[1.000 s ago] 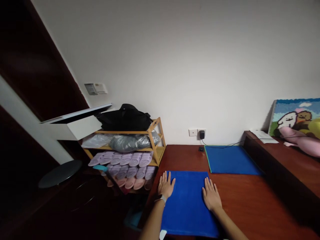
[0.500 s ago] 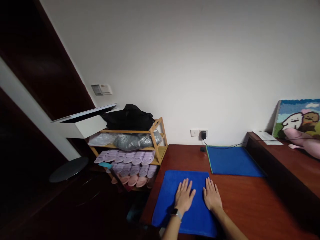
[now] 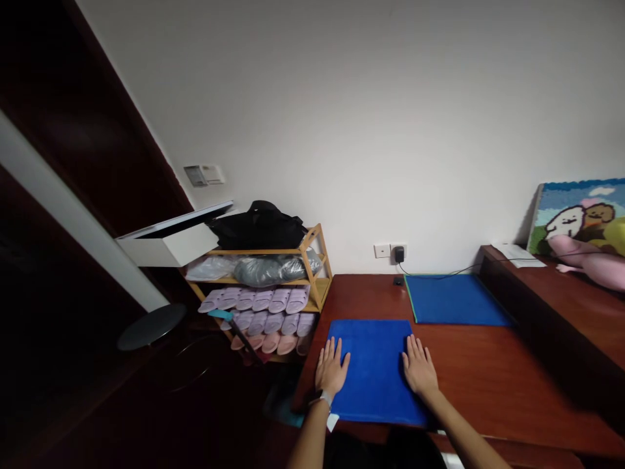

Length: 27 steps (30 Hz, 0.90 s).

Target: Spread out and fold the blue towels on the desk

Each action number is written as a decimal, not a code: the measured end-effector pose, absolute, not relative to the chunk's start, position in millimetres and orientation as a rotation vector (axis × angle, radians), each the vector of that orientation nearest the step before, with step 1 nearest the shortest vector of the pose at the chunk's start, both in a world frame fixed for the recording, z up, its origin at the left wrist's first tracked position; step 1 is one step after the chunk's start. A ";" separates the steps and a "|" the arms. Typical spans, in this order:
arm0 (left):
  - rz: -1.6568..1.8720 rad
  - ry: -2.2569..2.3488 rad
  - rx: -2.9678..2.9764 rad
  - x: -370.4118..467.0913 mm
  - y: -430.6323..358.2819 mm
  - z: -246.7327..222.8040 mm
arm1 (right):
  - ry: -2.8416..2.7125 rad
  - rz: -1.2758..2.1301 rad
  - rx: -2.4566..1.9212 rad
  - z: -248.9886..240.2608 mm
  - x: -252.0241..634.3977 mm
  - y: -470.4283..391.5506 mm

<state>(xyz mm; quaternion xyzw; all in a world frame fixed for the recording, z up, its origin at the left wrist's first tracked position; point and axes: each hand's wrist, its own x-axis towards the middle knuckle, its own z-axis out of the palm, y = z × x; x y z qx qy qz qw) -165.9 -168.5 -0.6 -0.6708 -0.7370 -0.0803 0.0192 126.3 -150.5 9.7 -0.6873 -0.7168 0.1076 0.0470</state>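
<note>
A bright blue cloth (image 3: 374, 371) lies spread flat on the reddish-brown wooden table (image 3: 493, 384), near its left front edge. My left hand (image 3: 332, 370) rests palm down along the cloth's left edge, fingers spread, with a watch band at the wrist. On the opposite side, my right hand (image 3: 420, 368) lies flat over the right edge, fingers stretched forward. Neither hand grips anything. A small white tag (image 3: 333, 422) sticks out at the cloth's near left corner.
A second blue cloth with green edging (image 3: 456, 299) lies at the back by the wall. A black plug (image 3: 399, 254) trails a cable across it. Left stands a wooden shoe rack (image 3: 319, 260) with slippers and a black bag (image 3: 261, 227). A pink plush toy (image 3: 593, 262) lies right.
My left hand has moved left from the cloth's middle to its left edge. My right hand stays at the right edge. The view has shifted slightly.
</note>
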 end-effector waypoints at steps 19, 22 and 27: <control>-0.425 -1.843 -2.682 10.2 -199.4 -0.4 | -2.288 0.335 -1.932 -5.1 137.2 -204.4; -0.436 -1.886 -2.656 -10.0 -209.7 2.2 | -2.284 0.287 -1.956 -10.5 137.7 -203.5; -0.272 -2.206 -2.313 -117.9 -230.6 12.0 | -2.250 0.241 -1.993 -18.5 134.1 -201.7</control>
